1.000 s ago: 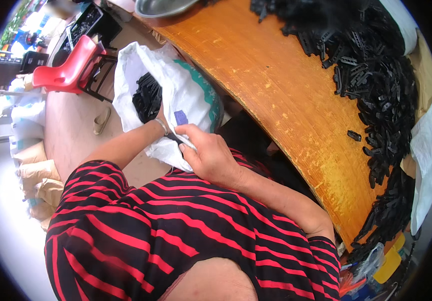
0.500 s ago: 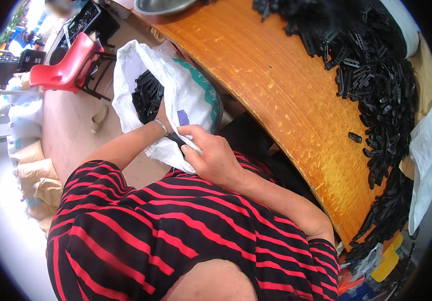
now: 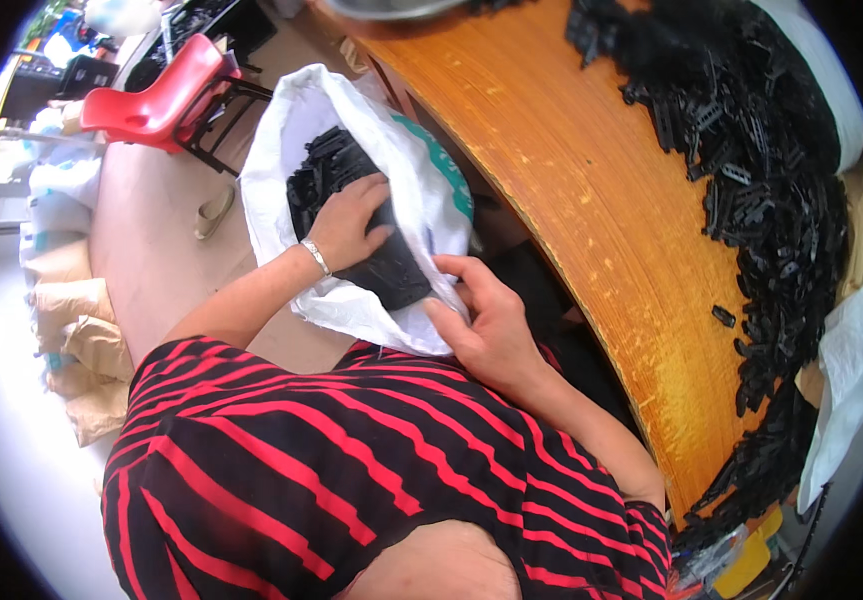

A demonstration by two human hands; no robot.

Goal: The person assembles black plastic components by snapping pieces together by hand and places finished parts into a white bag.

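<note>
A white woven sack (image 3: 283,220) with a green print stands between me and the table, its mouth gaping. Inside lie small black plastic pieces (image 3: 329,165), and a smooth, dark, shiny surface (image 3: 391,272) shows beside them. My left hand (image 3: 349,222), with a bracelet at the wrist, reaches into the mouth. Its thumb stands apart from the stretched fingers, which rest on the dark contents; I see nothing gripped. On the side toward the table, my right hand (image 3: 491,325) pinches the sack's rim between thumb and fingers.
A wooden table (image 3: 551,180) curves along the right, heaped with black plastic pieces (image 3: 781,230) at its far side. A metal bowl (image 3: 396,8) sits at its back end. Left are a red chair (image 3: 156,115), a shoe (image 3: 214,213) and brown paper packages (image 3: 91,345).
My left hand, earlier hidden deep behind the sack's near wall, now shows in the mouth. The mouth is wider, with my right hand still on the rim. The whole view has shifted slightly.
</note>
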